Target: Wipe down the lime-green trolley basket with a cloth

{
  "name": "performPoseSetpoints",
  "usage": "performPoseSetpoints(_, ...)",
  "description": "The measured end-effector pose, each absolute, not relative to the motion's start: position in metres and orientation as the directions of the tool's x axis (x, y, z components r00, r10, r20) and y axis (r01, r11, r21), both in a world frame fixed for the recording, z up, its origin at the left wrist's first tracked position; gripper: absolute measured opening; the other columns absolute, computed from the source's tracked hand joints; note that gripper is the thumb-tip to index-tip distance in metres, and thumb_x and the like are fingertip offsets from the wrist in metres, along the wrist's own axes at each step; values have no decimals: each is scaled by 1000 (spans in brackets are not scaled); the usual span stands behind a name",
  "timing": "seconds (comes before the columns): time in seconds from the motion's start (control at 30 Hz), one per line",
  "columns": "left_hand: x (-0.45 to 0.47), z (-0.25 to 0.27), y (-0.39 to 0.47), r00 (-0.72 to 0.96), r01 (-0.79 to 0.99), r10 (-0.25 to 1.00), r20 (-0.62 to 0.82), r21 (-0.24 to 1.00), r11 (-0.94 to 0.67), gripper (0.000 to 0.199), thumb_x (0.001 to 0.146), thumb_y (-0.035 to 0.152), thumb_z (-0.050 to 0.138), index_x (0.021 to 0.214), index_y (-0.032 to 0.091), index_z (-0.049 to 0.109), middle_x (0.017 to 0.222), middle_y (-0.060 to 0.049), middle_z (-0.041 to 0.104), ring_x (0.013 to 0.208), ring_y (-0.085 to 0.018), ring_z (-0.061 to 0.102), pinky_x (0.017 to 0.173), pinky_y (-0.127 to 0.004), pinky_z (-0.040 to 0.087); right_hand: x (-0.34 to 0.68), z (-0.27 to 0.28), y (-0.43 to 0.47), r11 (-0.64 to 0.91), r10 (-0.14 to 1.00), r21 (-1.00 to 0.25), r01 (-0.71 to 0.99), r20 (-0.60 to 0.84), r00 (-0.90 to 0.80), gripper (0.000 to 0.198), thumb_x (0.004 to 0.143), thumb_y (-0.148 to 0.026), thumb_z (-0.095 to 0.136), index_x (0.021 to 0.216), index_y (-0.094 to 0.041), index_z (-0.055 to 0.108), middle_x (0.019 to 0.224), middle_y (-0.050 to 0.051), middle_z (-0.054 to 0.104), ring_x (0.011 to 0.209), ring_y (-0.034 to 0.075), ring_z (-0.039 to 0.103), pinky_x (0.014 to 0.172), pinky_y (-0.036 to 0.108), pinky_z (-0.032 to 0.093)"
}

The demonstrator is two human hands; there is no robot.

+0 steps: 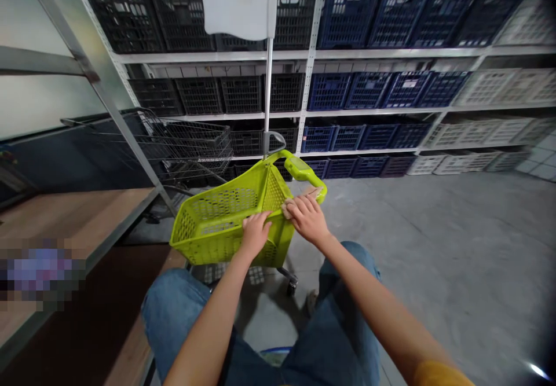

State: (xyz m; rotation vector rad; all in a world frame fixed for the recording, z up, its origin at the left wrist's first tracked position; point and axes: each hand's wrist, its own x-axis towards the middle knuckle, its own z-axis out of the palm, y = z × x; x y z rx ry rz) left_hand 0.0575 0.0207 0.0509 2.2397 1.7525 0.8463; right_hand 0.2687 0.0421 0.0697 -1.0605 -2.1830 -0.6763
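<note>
A lime-green plastic shopping cart [226, 243] stands in front of my knees, its handle [306, 173] toward the right. My left hand [257, 232] is closed over the near top rim of its basket, thumb and fingers curled on the edge. Farther right, my right hand [307, 217] presses a beige cloth [287, 208] against the corner where the rim meets the handle. Part of the cloth is hidden beneath the fingers. From the cart's back rises a metal pole [269, 85] with a white flag [237, 5] on top.
Shelves with black crates [197, 95], blue crates [369, 91] and white crates [486, 88] line the back. A wire cart [195, 146] stands behind the green one. At left is a wooden shelf [108, 209] on a metal frame, bearing a blurred-out item. Grey floor [434, 247] extends right.
</note>
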Motion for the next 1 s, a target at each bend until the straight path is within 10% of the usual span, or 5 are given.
performPoseSetpoints(0.3, 90, 46, 43, 57, 852, 931, 360, 469, -233, 31, 95, 23, 50, 123, 23, 61, 123, -8, 69, 114, -24, 60, 93, -39, 39, 298, 75, 73, 417, 549, -108, 903, 822, -155, 37, 90, -15, 43, 124, -16, 57, 126, 14, 60, 138, 30, 39, 117, 57, 31)
performPoseSetpoints(0.57, 86, 36, 51, 81, 864, 904, 419, 423, -273, 30, 95, 25, 50, 121, 22, 62, 121, -9, 70, 110, -25, 61, 94, -41, 41, 297, 64, 81, 604, 465, 140, 785, 738, -489, 28, 93, -22, 51, 119, -21, 61, 127, 9, 64, 131, 26, 49, 118, 50, 34)
performPoseSetpoints(0.83, 86, 37, 58, 83, 880, 893, 443, 388, -274, 30, 96, 26, 49, 122, 21, 62, 122, -10, 70, 111, -26, 61, 93, -42, 41, 294, 51, 93, 526, 418, -214, 823, 908, -31, 36, 93, -11, 36, 124, -20, 54, 138, 14, 53, 147, 26, 31, 116, 58, 36)
performPoseSetpoints(1.0, 79, 37, 59, 108, 882, 883, 456, 365, -297, 29, 96, 27, 49, 122, 21, 62, 120, -9, 70, 110, -25, 62, 92, -41, 42, 263, 20, 84, 619, 353, 85, 781, 858, -372, 32, 93, -11, 43, 120, -23, 57, 139, 9, 57, 146, 23, 35, 120, 49, 32)
